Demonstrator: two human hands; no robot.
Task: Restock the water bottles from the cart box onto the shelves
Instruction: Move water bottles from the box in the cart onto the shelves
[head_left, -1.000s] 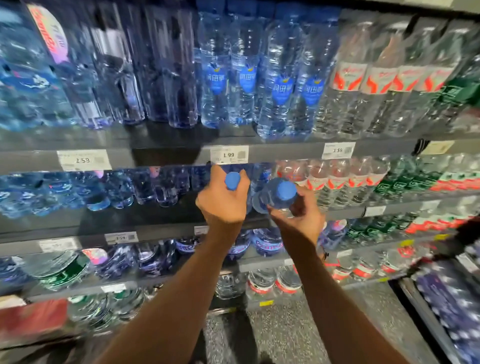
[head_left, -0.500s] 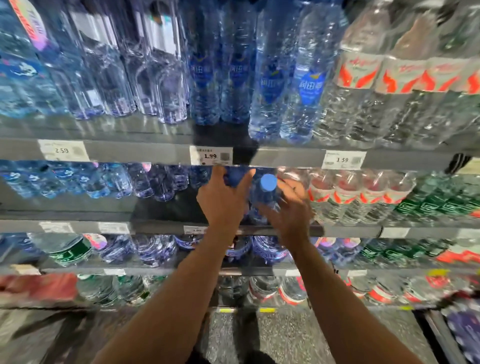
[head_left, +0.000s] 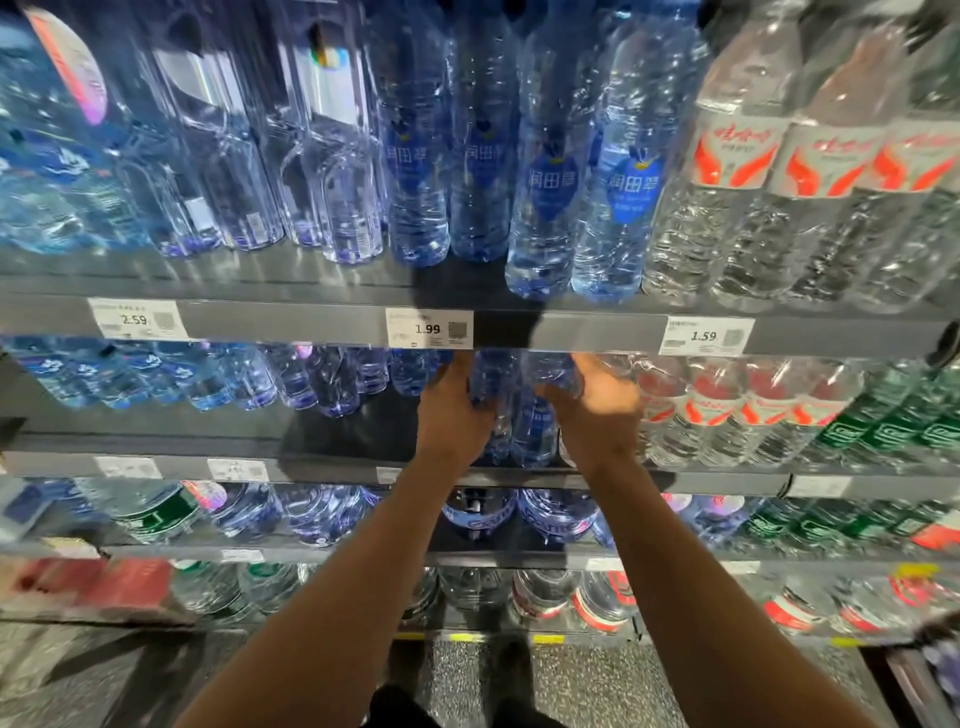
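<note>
Both my arms reach into the second shelf (head_left: 322, 460), under the 1.99 price tag (head_left: 429, 328). My left hand (head_left: 451, 415) grips the side of a blue-tinted water bottle (head_left: 488, 382) standing upright on that shelf. Just to its right, my right hand (head_left: 597, 413) grips a second blue-labelled water bottle (head_left: 535, 423), also upright. The two bottles stand side by side and touch. Their caps are hidden behind the upper shelf's edge (head_left: 571, 332). The right hand is blurred. The cart box is out of view.
Tall blue bottles (head_left: 618, 197) and red-labelled bottles (head_left: 737, 171) fill the upper shelf. Red-labelled (head_left: 701, 410) and green-labelled bottles (head_left: 883, 426) stand right of my hands; a dark gap (head_left: 384, 421) lies on the left. Lower shelves hold more bottles above the speckled floor (head_left: 582, 686).
Both hands have pushed their bottles deeper into the second shelf and stood them upright; the blue caps have gone out of sight behind the upper shelf's edge. The view moved closer.
</note>
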